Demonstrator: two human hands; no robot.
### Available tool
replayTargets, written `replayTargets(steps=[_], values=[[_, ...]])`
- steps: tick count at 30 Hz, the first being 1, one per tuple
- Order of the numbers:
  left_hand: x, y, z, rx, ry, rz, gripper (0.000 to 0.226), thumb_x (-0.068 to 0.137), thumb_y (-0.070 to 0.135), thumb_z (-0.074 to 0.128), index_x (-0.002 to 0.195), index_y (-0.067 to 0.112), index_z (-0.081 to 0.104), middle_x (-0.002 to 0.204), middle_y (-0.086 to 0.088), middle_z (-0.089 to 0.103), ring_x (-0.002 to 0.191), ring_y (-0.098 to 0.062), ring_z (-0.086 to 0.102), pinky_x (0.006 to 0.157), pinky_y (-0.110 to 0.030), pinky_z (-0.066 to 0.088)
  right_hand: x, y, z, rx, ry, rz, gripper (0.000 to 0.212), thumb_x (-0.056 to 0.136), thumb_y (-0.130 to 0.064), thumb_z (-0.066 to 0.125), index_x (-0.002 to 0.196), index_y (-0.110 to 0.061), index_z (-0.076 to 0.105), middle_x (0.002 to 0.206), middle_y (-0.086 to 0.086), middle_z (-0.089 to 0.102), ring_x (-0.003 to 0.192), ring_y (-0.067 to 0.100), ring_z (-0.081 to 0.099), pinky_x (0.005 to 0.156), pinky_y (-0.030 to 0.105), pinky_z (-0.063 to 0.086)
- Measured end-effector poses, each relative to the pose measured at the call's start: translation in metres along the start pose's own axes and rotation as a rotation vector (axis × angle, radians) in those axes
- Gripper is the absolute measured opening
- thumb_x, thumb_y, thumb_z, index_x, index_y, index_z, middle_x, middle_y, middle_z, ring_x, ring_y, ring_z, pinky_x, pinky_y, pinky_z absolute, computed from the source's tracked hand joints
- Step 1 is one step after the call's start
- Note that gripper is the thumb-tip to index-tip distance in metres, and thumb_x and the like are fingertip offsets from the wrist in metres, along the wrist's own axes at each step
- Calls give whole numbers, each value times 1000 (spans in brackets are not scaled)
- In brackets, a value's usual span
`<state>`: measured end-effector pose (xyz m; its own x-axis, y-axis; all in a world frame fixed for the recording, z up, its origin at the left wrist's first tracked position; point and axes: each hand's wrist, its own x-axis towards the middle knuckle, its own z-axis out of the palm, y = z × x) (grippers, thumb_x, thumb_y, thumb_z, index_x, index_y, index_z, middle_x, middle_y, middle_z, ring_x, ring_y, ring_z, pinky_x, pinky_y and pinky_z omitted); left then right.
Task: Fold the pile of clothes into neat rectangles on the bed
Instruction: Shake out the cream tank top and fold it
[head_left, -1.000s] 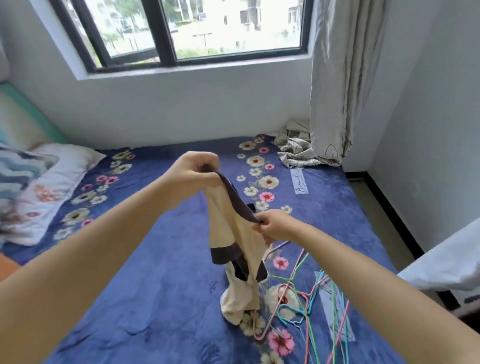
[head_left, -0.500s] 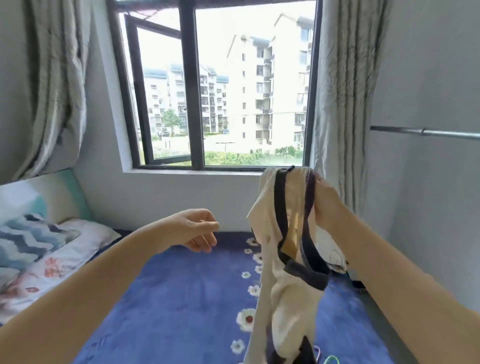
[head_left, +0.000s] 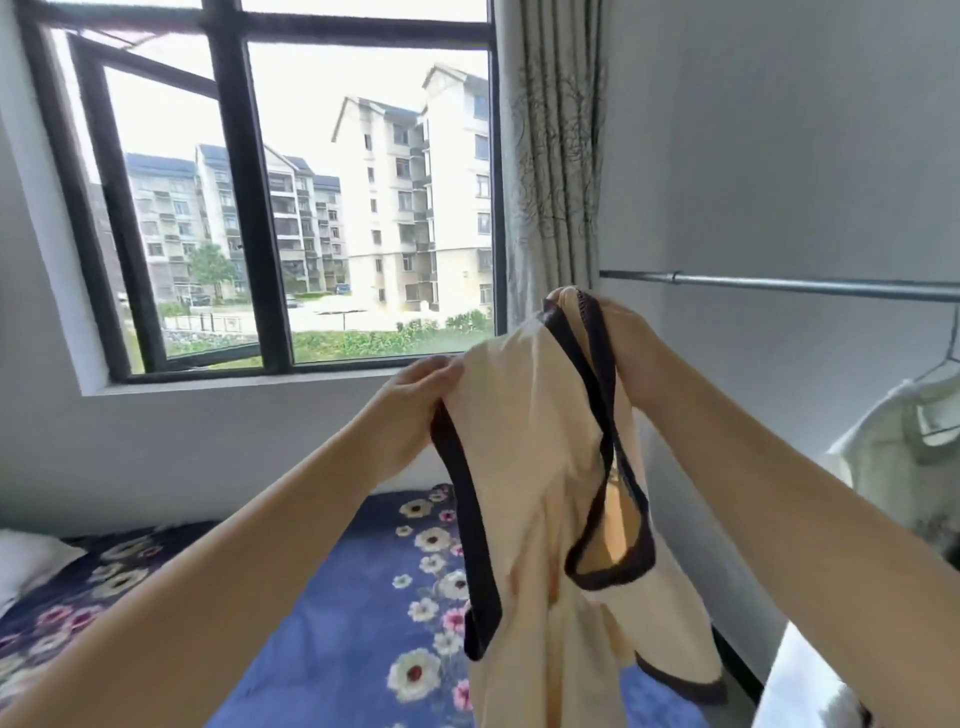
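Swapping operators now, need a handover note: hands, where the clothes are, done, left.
Left hand: grips the cream top at its upper left edge.
Right hand: grips the top's dark-trimmed strap, held higher.
The top hangs in the air above the floral bed, unfolded, not laid down.
Another pale garment hangs on a hanger from the metal rail at right.
Done: no folded piece in view.
Left: spread the top flat on the bed, fold it to a rectangle, then the other clothes.

Bright window (head_left: 270, 197) daylight, edge distortion
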<state>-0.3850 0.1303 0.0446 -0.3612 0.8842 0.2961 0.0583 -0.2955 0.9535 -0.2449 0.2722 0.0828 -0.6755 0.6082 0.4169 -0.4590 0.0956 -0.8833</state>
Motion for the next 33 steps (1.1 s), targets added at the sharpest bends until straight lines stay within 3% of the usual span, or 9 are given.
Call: replayTargets(steps=[3,6,9,11,16,21,26,30,33], values=[[9,12,15,-143,133,46,29,99,15,40,73,13,52,54,3,56,50,-10,55,47,-19,48,-19,-5,-25,-246,-97,41,32,86,8,43,70,-12,63,60,0,58,54,11,54,53,20,44],[15,16,27,-112,133,63,28,100,18,38,77,12,52,70,-2,54,62,-13,55,57,-26,49,-43,-1,-27,-825,-292,146,36,84,14,37,78,-11,63,80,1,58,76,15,57,67,19,48],[17,14,38,-100,129,83,27,101,18,37,79,12,52,75,-4,54,66,-14,55,53,-22,50,-62,29,-23,-1544,-497,216,35,89,-1,37,107,-11,65,106,2,60,98,22,56,81,23,44],[17,18,39,-129,174,116,27,101,16,36,78,13,50,74,-4,54,65,-14,55,51,-20,50,-77,57,-23,-1708,-626,333,31,92,-15,35,108,-6,60,110,12,61,100,30,57,86,31,46],[19,31,13,-126,315,182,28,102,16,33,78,16,48,74,-2,51,65,-13,54,61,-28,50,-100,105,-38,-1542,-744,573,32,98,-35,31,97,-15,56,105,13,59,84,21,47,83,34,41],[14,23,-48,-21,517,144,25,101,15,33,84,17,51,78,-1,52,69,-13,54,61,-27,51,-90,98,-59,-1560,-664,533,59,92,-56,35,91,-3,58,90,14,57,81,24,52,72,31,39],[-8,8,-99,300,636,13,18,98,30,45,82,22,48,80,3,46,73,-11,47,67,-22,43,-61,73,-50,-1386,-403,274,19,84,-21,65,70,-8,67,80,17,60,59,9,49,53,17,35],[-43,4,-131,753,380,-84,27,82,20,68,100,17,48,85,2,47,75,-14,48,61,-23,43,-50,50,-29,-1032,-139,126,18,59,-16,54,72,-13,66,75,18,60,63,13,51,60,22,41],[-61,2,-146,871,323,-86,21,83,7,66,99,14,54,89,-4,52,85,-21,49,70,-28,41,-46,43,-11,-1009,-133,62,11,74,5,52,74,-1,61,70,12,51,66,19,47,62,23,40]])
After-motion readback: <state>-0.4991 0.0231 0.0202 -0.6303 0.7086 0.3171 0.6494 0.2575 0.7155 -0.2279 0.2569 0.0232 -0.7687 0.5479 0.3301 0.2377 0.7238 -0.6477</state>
